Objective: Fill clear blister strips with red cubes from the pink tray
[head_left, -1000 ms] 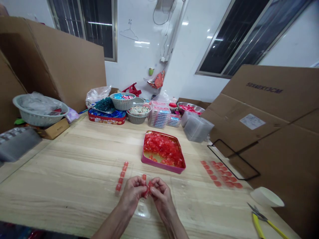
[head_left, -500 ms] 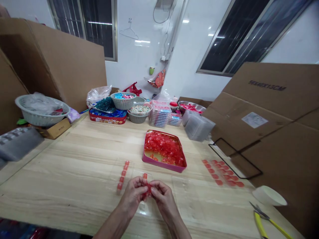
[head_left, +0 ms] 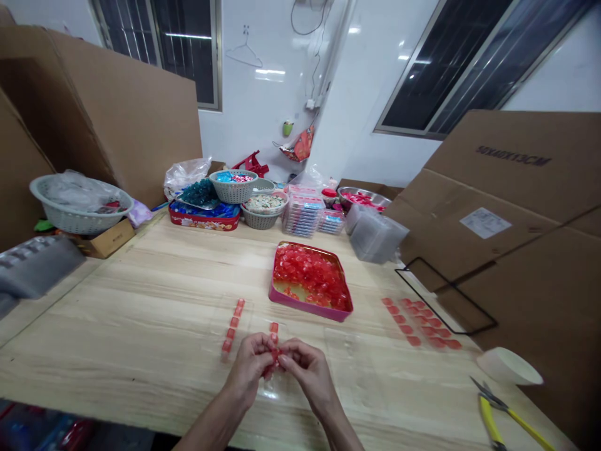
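Red and glossy, the pieces [head_left: 275, 357] sit between our fingertips: left hand [head_left: 247, 363] and right hand [head_left: 306, 369], close together, both pinching them above a clear, shiny tray [head_left: 271, 394] on smooth, pale wood [head_left: 150, 313]. Just left, we've a neat row of squares [head_left: 233, 323]. Beyond lies the round-cornered tin [head_left: 310, 309], heaped with translucent chips [head_left: 312, 272]; farther back, perforated plastic baskets [head_left: 233, 193] and stacked clear boxes [head_left: 299, 216].

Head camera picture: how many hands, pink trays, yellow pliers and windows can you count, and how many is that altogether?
Left hand and right hand: 2
Pink tray: 1
Yellow-handled pliers: 1
Left window and right window: 2
Total: 6
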### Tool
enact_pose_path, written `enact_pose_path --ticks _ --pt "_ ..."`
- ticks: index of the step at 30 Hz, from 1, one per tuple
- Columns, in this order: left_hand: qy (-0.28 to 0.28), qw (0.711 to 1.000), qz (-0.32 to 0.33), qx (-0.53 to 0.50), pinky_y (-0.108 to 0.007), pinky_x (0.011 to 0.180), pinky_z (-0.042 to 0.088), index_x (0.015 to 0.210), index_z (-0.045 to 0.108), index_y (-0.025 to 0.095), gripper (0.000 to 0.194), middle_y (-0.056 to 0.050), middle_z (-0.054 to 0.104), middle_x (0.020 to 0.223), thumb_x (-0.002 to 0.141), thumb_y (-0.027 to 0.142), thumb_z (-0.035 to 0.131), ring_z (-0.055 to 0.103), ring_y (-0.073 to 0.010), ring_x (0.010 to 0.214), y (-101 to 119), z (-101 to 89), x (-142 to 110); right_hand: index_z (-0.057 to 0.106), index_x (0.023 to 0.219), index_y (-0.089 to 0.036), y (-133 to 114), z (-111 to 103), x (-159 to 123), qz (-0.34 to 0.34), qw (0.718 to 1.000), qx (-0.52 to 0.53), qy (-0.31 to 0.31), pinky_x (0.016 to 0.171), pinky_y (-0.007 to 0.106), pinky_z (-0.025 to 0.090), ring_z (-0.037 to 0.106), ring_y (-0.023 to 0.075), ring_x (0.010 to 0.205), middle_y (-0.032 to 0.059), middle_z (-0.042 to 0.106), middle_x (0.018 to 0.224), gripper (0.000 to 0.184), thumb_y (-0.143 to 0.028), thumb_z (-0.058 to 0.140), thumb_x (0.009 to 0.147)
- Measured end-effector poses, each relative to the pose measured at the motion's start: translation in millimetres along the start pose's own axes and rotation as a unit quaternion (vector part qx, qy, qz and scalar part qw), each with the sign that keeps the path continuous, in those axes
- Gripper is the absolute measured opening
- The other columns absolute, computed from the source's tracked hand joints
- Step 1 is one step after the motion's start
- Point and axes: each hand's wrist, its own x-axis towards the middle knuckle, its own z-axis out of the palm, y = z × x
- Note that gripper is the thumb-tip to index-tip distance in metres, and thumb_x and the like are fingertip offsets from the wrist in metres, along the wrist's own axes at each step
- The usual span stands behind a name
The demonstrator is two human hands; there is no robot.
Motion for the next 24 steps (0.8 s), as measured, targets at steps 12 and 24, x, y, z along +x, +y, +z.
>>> enact_pose_path --ticks 12,24 --pt "0.086 0.996 -0.023 -0.024 -0.026 0.051 0.044 0.072 0.057 0.013 0.049 -0.003 0.062 0.059 0.058 0.058 0.068 0.055 -0.0131 0.052 -7 -29.6 2 0.069 0.077 -0.02 9 -1 -4 -0.131 0.914 -0.367 -0.111 0.062 0.025 0.043 0.057 0.0162 0.069 0.0047 0.06 0.076 0.018 -0.017 0.053 0.084" --pt "0.095 0.991 -0.005 -0.092 -0.033 0.068 0.048 0.082 0.063 0.012 0.054 -0.01 0.065 0.085 0.06 0.06 0.071 0.062 -0.0211 0.079 -8 -24.8 -4 0.065 0.104 -0.024 -1 10 -3 -0.174 0.926 -0.331 -0.058 0.069 0.03 0.049 0.06 0.0202 0.08 0.0075 0.064 0.09 0.024 -0.02 0.058 0.082"
